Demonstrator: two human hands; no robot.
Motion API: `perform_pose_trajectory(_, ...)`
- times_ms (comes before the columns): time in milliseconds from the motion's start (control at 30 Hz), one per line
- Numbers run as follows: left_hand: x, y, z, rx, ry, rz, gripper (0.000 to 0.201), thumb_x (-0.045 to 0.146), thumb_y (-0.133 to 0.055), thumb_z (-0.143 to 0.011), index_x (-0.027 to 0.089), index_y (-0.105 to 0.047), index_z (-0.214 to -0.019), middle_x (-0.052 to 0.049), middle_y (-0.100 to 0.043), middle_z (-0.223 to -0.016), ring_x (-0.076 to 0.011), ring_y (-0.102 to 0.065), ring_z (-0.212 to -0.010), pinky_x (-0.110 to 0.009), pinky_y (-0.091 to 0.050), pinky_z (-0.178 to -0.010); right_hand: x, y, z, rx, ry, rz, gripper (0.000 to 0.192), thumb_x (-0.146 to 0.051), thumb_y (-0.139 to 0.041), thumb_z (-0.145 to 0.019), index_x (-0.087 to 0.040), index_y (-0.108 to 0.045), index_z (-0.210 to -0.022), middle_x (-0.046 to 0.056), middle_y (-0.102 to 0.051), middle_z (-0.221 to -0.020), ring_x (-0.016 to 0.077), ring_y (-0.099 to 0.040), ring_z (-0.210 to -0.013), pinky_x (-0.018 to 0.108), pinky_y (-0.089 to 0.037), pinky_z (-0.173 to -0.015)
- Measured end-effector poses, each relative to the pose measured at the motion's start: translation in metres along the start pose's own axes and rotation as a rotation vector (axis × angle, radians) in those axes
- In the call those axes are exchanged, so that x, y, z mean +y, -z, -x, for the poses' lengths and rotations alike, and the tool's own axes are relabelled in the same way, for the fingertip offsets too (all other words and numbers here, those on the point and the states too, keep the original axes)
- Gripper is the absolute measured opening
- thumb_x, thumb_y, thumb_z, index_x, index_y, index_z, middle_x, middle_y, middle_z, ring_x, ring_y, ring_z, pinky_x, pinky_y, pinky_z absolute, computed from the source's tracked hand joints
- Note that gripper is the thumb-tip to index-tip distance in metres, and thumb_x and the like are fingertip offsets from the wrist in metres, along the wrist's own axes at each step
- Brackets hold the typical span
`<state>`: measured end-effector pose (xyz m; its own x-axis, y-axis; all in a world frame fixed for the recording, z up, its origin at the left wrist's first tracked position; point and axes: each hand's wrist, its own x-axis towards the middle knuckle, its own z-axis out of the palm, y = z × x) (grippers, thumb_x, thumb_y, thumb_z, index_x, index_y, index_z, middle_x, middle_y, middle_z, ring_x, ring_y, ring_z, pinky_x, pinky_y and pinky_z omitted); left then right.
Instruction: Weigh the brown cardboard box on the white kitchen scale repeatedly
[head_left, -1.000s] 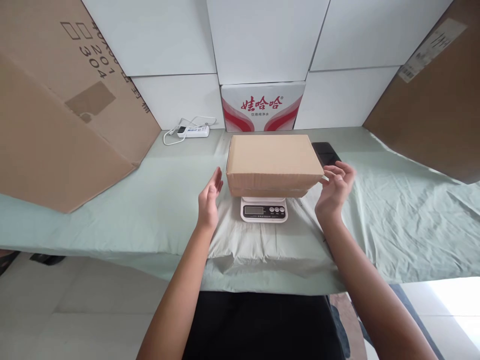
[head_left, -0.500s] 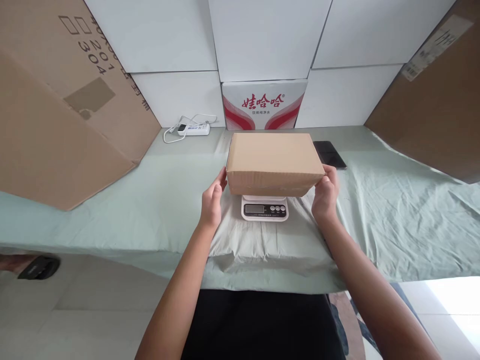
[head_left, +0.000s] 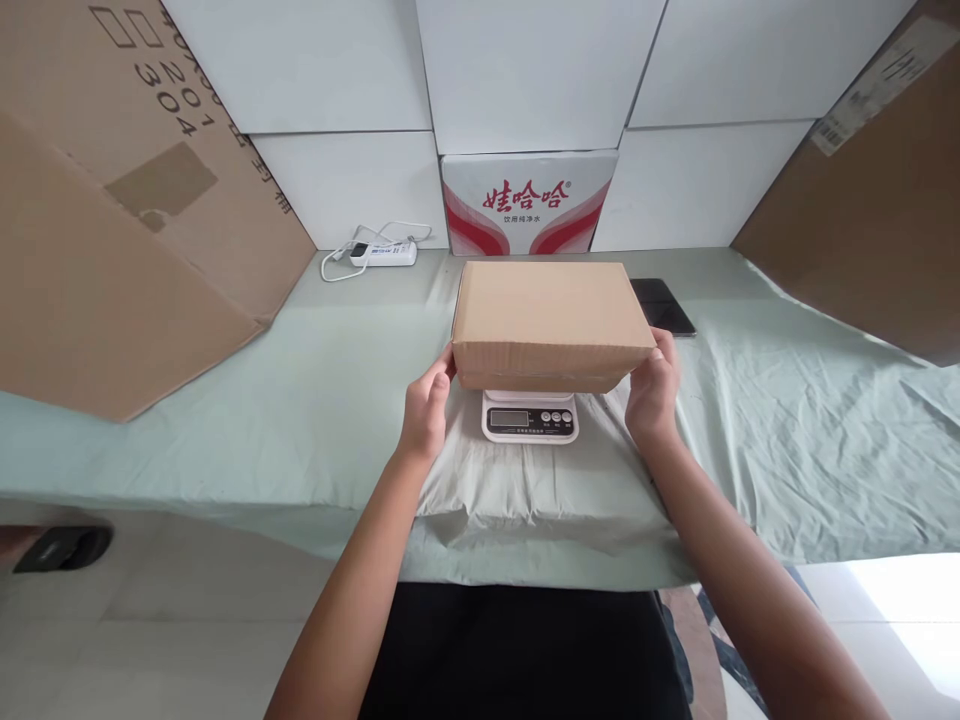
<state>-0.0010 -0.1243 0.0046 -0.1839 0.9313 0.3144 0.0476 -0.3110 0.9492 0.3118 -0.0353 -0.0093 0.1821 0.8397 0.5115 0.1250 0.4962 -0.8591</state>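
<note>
Your left hand is pressed to the left end of the cardboard box, fingers curled round its near-left lower corner; your right hand does the same at the near-right corner, fingers wrapped onto the end face; so both hands are closed on the box, one per end; box sits directly over the kitchen scale, covering the platform, only the display and buttons poking out in front; can't tell if the box bears on the scale or is just clear of it; display reading too small to make out; scale stands on a pale green cloth spread over the table; behind the box, a red-and-white printed carton against the white wall; black phone flat on the cloth just right of the box; white power strip with cable back left; big brown cardboard sheet leaning at left, another at right
</note>
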Motion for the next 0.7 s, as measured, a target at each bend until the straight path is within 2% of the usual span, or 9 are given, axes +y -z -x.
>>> perform_pose_trajectory(100, 0.0, 0.0, 0.0, -0.008, -0.003, -0.002, 0.091, 0.089, -0.05, -0.106, 0.021, -0.072, -0.162, -0.017, -0.069, -0.173, -0.0407, -0.059, -0.169, -0.053, -0.049, -0.14, -0.005, -0.003, 0.0, 0.044, -0.015, -0.002, 0.053, -0.08, -0.061, -0.099, -0.03, -0.07, -0.112, 0.006, -0.07, -0.113, 0.0312, -0.073, -0.113, 0.048, -0.063, -0.098)
perform_pose_trajectory(533, 0.005, -0.002, 0.001, -0.021, -0.039, -0.017, 0.083, 0.082, -0.05, -0.11, 0.022, -0.072, -0.163, -0.017, -0.072, -0.171, -0.0411, -0.062, -0.166, -0.057, -0.05, -0.14, -0.006, -0.008, -0.001, 0.068, -0.03, -0.099, 0.058, -0.084, -0.062, -0.098, -0.029, -0.07, -0.11, 0.003, -0.066, -0.103, 0.028, -0.069, -0.106, 0.043, -0.06, -0.093)
perform_pose_trajectory(633, 0.006, -0.003, 0.0, -0.014, -0.048, -0.006, 0.082, 0.082, -0.052, -0.109, 0.022, -0.073, -0.161, -0.017, -0.073, -0.17, -0.0413, -0.061, -0.167, -0.056, -0.051, -0.14, -0.009, -0.01, -0.001, 0.074, -0.021, -0.145, 0.055, -0.082, -0.064, -0.097, -0.03, -0.072, -0.111, 0.003, -0.066, -0.104, 0.0284, -0.069, -0.107, 0.045, -0.06, -0.097)
perform_pose_trajectory(700, 0.009, -0.003, -0.002, -0.01, -0.067, 0.004, 0.083, 0.083, -0.054, -0.108, 0.022, -0.074, -0.16, -0.017, -0.073, -0.169, -0.0408, -0.062, -0.167, -0.056, -0.052, -0.139, -0.016, -0.01, -0.004, 0.068, 0.015, -0.14, 0.055, -0.082, -0.064, -0.097, -0.032, -0.072, -0.117, 0.005, -0.07, -0.115, 0.0312, -0.07, -0.118, 0.05, -0.061, -0.105)
